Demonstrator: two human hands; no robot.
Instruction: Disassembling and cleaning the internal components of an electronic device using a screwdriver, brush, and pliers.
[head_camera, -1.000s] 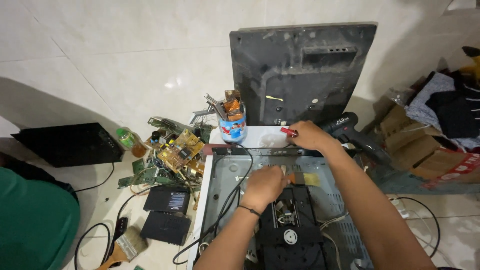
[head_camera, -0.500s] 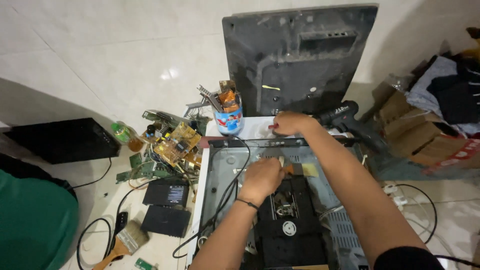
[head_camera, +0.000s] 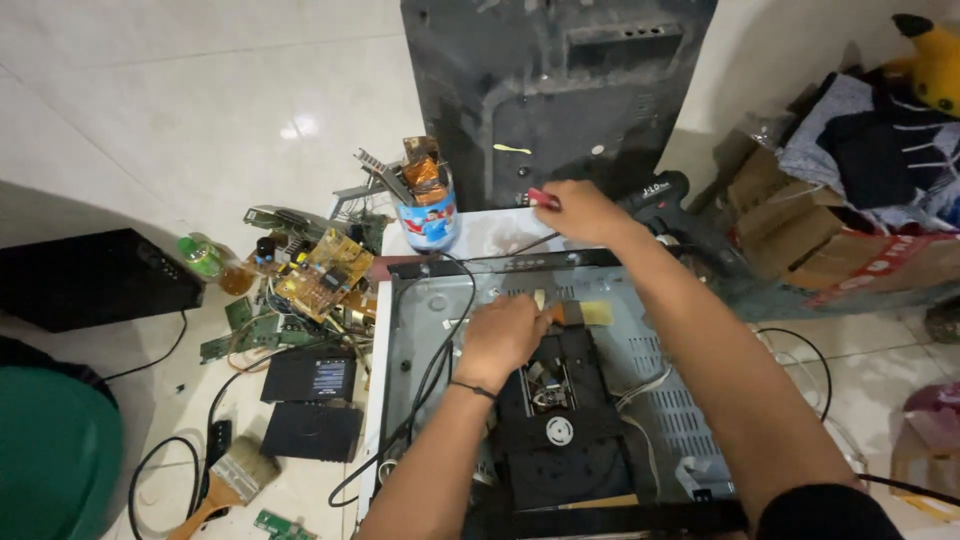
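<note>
Grey sheet-metal chassis (head_camera: 420, 330) of an opened disc player lies on the floor in front of me, lid off, black disc drive (head_camera: 560, 430) in its middle. My left hand (head_camera: 500, 338) is curled over the far-left corner of that drive, fingers clenched around something with an orange end (head_camera: 553, 313) that sticks out to the right; what it is, I cannot tell. My right hand (head_camera: 580, 212) reaches past the far edge of the chassis and pinches a small red-handled tool (head_camera: 543, 198), just in front of the upright dark panel (head_camera: 555, 90). Black cable (head_camera: 440, 340) loops across the left part of the chassis, passing just left of my left wrist.

Surroundings: tin can (head_camera: 428, 215) stuffed with bits, far left of the chassis. Loose circuit boards (head_camera: 320, 275) heaped further left. Paintbrush (head_camera: 228, 485) near left on the tiles. Black cordless drill (head_camera: 672, 205) right of my right hand. Cardboard and clothes piled far right.
</note>
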